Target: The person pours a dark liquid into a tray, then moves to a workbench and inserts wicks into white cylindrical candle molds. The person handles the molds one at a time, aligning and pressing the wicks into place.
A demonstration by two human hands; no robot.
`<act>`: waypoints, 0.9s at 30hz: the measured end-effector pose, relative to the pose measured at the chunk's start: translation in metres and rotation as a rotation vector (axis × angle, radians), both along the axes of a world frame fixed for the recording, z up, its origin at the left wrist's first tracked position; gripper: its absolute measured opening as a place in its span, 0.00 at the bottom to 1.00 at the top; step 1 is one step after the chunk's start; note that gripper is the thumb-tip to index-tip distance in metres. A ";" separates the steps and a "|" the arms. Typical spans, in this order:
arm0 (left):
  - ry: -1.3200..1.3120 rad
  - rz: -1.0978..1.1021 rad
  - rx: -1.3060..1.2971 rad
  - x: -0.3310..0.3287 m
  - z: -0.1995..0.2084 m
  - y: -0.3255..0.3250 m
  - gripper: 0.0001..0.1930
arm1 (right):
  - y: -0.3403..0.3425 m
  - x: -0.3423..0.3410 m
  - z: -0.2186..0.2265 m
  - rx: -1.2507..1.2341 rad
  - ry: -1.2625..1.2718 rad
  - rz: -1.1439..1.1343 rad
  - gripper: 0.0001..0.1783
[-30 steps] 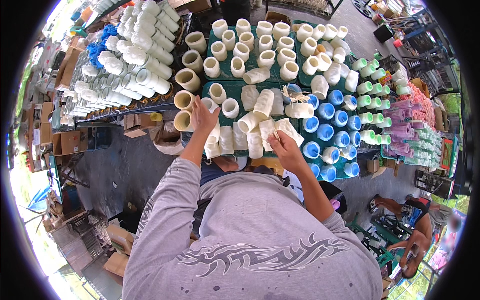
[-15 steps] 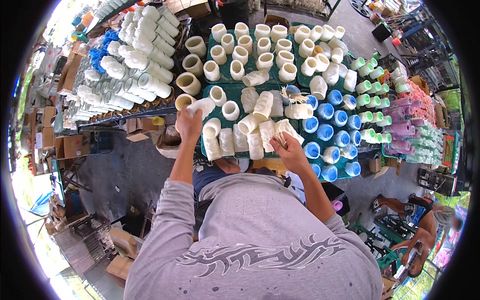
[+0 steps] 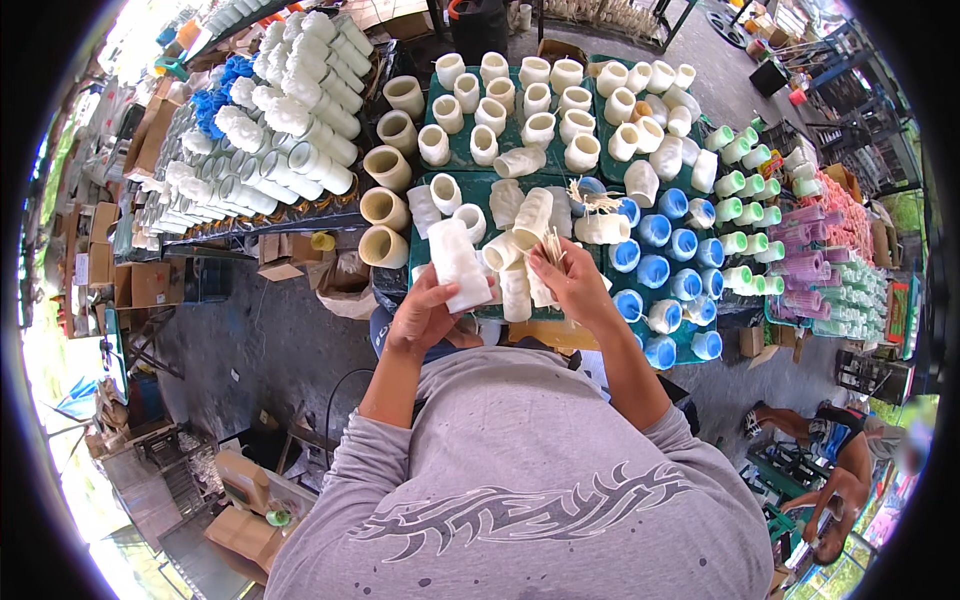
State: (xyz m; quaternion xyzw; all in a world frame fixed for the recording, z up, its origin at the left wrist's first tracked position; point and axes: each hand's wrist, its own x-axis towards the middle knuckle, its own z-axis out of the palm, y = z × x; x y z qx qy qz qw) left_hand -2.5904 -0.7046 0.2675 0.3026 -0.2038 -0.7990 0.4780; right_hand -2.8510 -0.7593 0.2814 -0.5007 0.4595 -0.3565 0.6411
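In my left hand is a white wax candle, a smooth, thick cylinder gripped near its lower end and tilted in front of me. My right hand pinches a bunch of thin pale wicks just to the right of the candle. Under and beyond both hands, a green tray carries several off-white wax cylinders, some standing and some lying. One lying cylinder is right beyond the wicks. Another tangle of wicks rests farther back on the tray.
Large hollow tan tubes line the left side of the trays. Hollow cream cups stand at the back; blue-lined cups and green ones stand right. White cylinders fill a rack at far left. Another person works at lower right.
My left hand has brought the white candle from beside the tan tubes to the right and nearer to me, toward my right hand. The right hand has lifted the wicks slightly.
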 end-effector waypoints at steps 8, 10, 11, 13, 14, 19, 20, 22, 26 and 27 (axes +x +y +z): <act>-0.275 -0.066 -0.181 -0.022 0.019 -0.009 0.37 | -0.002 0.010 0.064 -0.163 0.103 0.083 0.07; -0.371 0.039 -0.242 -0.036 0.038 -0.007 0.35 | 0.000 0.009 0.075 -0.216 0.107 0.097 0.06; -0.418 0.039 -0.301 -0.039 0.046 -0.008 0.34 | 0.001 0.007 0.080 -0.257 0.170 0.071 0.07; -0.564 0.047 -0.409 -0.040 0.062 -0.009 0.28 | 0.001 0.000 0.088 -0.364 0.281 0.073 0.07; -0.661 0.046 -0.449 -0.037 0.062 -0.009 0.27 | 0.001 -0.004 0.091 -0.417 0.337 0.074 0.07; -0.933 0.073 -0.532 -0.039 0.075 -0.007 0.14 | 0.001 -0.014 0.111 -0.647 0.464 0.120 0.09; -0.964 0.088 -0.572 -0.038 0.075 -0.007 0.13 | 0.001 -0.015 0.113 -0.710 0.504 0.138 0.09; -0.986 0.125 -0.656 -0.038 0.067 -0.010 0.11 | 0.001 -0.010 0.114 -0.757 0.482 0.108 0.09; -0.984 0.106 -0.634 -0.040 0.072 -0.009 0.10 | 0.000 -0.004 0.113 -0.807 0.473 0.091 0.08; -0.991 0.102 -0.655 -0.039 0.073 -0.009 0.11 | -0.001 -0.003 0.113 -0.800 0.490 0.102 0.09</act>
